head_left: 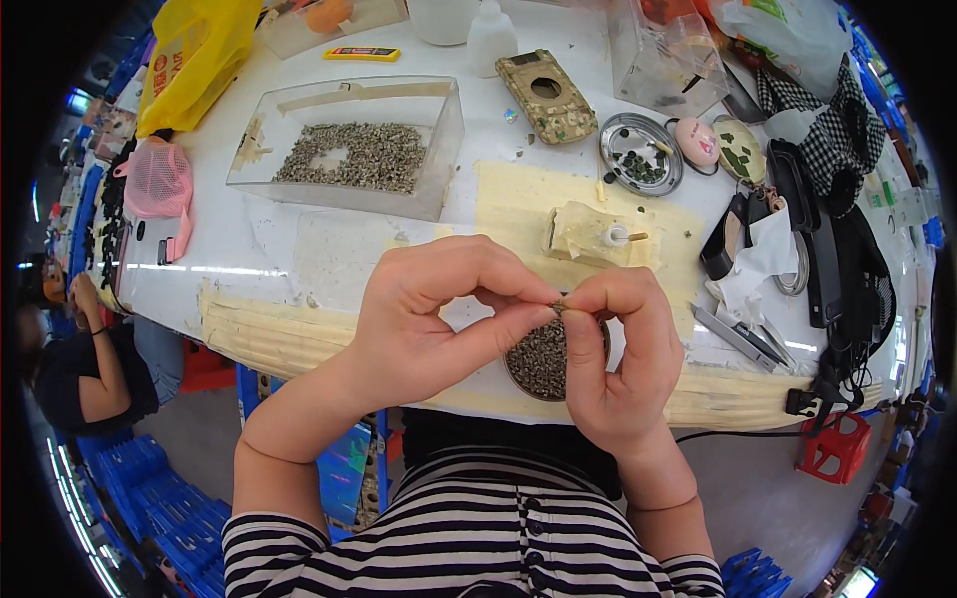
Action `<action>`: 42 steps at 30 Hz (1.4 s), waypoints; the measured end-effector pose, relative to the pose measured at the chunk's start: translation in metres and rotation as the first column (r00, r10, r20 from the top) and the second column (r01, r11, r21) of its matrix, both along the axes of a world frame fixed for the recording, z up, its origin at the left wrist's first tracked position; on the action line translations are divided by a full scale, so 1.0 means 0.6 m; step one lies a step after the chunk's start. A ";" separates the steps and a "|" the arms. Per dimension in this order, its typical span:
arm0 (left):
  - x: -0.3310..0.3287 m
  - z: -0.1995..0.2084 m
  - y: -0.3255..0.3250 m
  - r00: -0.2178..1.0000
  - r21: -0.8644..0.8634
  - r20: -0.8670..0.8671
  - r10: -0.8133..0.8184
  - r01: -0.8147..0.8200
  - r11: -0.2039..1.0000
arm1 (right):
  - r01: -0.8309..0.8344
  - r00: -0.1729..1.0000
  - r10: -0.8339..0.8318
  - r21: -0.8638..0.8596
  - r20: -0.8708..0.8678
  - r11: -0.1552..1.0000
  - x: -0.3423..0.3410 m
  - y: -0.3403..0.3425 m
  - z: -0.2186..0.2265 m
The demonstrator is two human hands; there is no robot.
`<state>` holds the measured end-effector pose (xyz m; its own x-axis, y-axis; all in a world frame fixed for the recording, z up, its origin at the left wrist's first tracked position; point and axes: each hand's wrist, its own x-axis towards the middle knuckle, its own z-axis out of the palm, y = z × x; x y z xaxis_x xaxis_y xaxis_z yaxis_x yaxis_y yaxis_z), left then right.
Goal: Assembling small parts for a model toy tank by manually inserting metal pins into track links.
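Observation:
My left hand [439, 304] and my right hand [623, 344] meet fingertip to fingertip, each in a pinch. Between them is a tiny greyish-brown part [559, 306], too small to name. Just below the fingertips, a round dish [511, 382] full of many small greyish-brown parts [543, 361] sits at the table's near edge, partly hidden by my right hand. Beyond the hands stands a block wrapped in cream tape [578, 231], with a small white pot [615, 235] and a thin stick in it.
A clear box [439, 189] of similar small parts stands at the far left. A camouflage model hull [546, 95], a metal dish [643, 184] of green pieces, a white bottle [491, 40] and tweezers [773, 339] lie around. Another person's arm [105, 369] shows at left.

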<state>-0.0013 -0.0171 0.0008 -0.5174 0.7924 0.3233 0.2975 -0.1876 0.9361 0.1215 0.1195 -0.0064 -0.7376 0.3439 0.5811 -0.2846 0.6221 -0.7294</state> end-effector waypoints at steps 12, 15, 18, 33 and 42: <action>0.000 0.000 -0.005 0.978 0.050 0.186 -0.093 0.085 0.995 | -0.067 0.990 0.102 -0.309 0.100 0.949 0.009 -0.002 0.003; 0.001 0.000 -0.006 0.942 0.042 0.313 -0.122 0.114 0.993 | -0.066 0.992 0.096 -0.306 0.085 0.950 0.008 -0.003 0.000; 0.001 -0.004 -0.006 0.870 0.087 0.461 -0.175 0.152 0.985 | -0.063 0.995 0.081 -0.248 0.064 0.967 0.006 -0.003 0.000; 0.010 -0.001 -0.001 0.840 -0.009 0.539 -0.053 0.069 0.998 | 0.141 0.990 -0.138 0.191 -0.027 0.971 -0.007 -0.009 -0.008; 0.006 -0.005 -0.002 0.999 -0.062 0.017 0.036 -0.035 0.997 | 0.136 0.991 -0.134 0.078 -0.024 0.988 -0.007 -0.010 -0.003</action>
